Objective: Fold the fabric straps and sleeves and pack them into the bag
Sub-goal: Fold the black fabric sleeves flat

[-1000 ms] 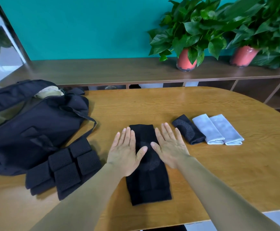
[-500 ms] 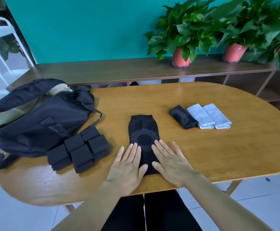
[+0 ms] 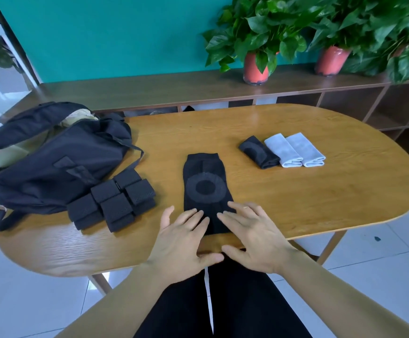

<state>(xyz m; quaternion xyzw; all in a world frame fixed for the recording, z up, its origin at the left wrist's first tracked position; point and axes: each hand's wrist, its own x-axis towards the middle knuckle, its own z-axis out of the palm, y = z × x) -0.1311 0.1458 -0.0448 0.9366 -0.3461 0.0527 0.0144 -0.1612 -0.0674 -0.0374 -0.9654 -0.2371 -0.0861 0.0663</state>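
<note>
On the table [image 3: 296,203] near edge, black sleeve [image 3: 204,189] lies flat. Left hand [image 3: 181,240] and right hand [image 3: 254,237] rest on its near end, fingers straight, gripping nothing. Looks soft, light and limp, so pinch the near corners. Bag [image 3: 52,162] gapes open, contents unclear. Folded straps [image 3: 112,201] lie beside it.

hands [image 3: 181,237] farther down the black sleeve [image 3: 204,189], now at its near end
</note>
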